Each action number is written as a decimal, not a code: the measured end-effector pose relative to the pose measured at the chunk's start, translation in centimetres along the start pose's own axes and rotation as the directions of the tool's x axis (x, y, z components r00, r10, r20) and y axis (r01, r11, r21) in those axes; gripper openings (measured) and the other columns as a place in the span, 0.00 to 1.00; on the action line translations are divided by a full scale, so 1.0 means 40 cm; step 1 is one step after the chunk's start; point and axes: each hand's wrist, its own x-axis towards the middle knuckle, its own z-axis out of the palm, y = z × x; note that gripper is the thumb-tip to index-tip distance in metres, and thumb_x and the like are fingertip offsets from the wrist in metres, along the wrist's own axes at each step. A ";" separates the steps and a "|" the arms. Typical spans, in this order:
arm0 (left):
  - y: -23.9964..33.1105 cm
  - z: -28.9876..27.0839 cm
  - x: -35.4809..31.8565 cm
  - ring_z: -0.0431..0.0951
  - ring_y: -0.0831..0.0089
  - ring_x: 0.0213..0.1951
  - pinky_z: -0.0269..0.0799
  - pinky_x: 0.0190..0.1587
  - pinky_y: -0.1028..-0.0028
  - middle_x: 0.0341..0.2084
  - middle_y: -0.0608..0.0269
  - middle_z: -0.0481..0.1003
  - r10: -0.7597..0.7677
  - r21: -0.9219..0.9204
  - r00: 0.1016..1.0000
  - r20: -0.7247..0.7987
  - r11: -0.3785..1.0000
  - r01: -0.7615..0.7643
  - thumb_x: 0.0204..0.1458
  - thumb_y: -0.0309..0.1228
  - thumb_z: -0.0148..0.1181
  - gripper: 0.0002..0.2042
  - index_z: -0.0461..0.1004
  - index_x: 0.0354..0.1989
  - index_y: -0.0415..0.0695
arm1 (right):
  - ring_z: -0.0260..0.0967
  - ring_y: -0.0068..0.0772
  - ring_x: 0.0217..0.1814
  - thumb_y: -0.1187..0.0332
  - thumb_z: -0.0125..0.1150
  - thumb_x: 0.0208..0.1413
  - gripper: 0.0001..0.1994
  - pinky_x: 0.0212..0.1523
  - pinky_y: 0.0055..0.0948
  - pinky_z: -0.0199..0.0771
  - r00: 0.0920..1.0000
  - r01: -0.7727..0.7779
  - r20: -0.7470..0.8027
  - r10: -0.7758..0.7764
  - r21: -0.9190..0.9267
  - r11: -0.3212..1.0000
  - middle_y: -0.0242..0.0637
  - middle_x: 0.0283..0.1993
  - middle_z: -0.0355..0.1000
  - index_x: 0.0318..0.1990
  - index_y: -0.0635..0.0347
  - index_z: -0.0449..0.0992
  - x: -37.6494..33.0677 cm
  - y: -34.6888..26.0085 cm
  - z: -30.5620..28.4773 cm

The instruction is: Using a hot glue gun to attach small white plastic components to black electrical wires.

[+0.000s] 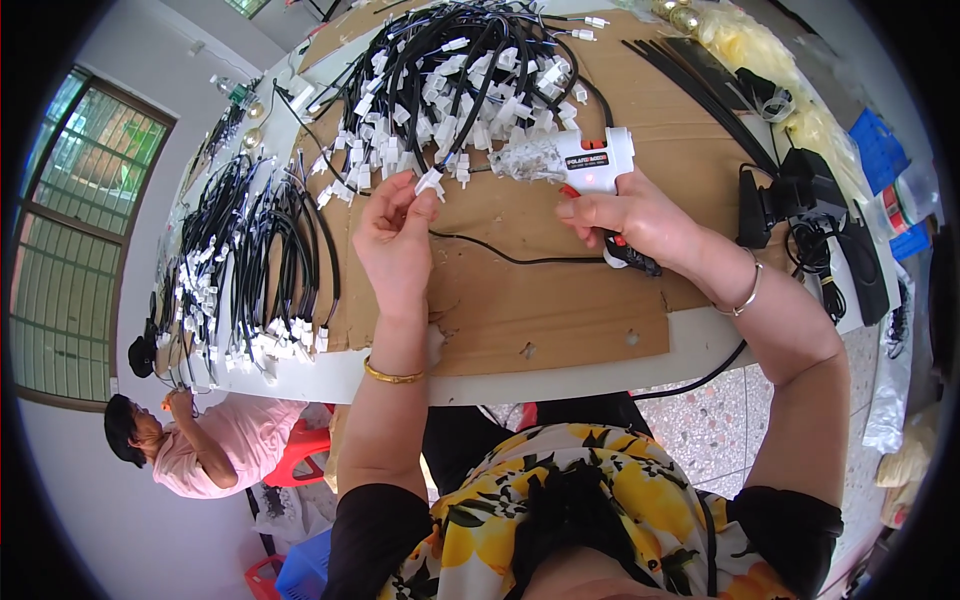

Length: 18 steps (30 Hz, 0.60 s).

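Observation:
My right hand [640, 215] grips a white hot-glue gun [590, 162] with a black handle, its nozzle pointing left. My left hand [395, 230] pinches a small white connector [430, 183] on the end of a black cable [500, 255], holding it just in front of the gun's nozzle. Both hands hover over a brown cardboard sheet [560, 310] that covers the white table [330, 375]. A large heap of black cables with white connectors [460, 80] lies just beyond my hands.
More bundles of black cables with white ends [250, 270] lie at the table's left. Black strips [690, 75], plastic bags [770, 70] and a black device with cords [800, 200] sit at right. Another person in pink [200, 440] sits lower left near a red stool.

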 end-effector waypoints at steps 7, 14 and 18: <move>-0.010 -0.011 0.002 0.69 0.83 0.23 0.67 0.27 0.84 0.25 0.64 0.73 -0.199 0.204 0.978 0.069 0.962 0.181 0.48 0.25 0.54 0.10 0.71 0.38 0.33 | 0.63 0.22 0.27 0.70 0.55 0.46 0.08 0.29 0.22 0.64 0.997 0.070 0.017 -0.070 0.006 0.998 0.34 0.26 0.66 0.32 0.64 0.66 -0.003 0.010 0.000; -0.019 -0.014 0.004 0.69 0.83 0.23 0.67 0.26 0.84 0.23 0.66 0.72 -0.215 0.215 0.974 0.073 0.957 0.195 0.47 0.25 0.54 0.10 0.71 0.38 0.34 | 0.63 0.23 0.28 0.71 0.55 0.46 0.10 0.31 0.21 0.64 0.996 0.088 0.010 -0.087 -0.022 0.996 0.34 0.28 0.67 0.36 0.64 0.66 -0.002 0.013 0.004; -0.033 -0.025 0.007 0.68 0.83 0.23 0.66 0.27 0.84 0.23 0.67 0.72 -0.191 0.274 0.973 0.130 0.950 0.150 0.46 0.23 0.55 0.10 0.71 0.38 0.34 | 0.63 0.22 0.27 0.68 0.55 0.46 0.12 0.30 0.21 0.64 0.997 0.066 0.032 -0.067 0.020 0.998 0.35 0.29 0.68 0.37 0.64 0.67 -0.003 0.013 -0.006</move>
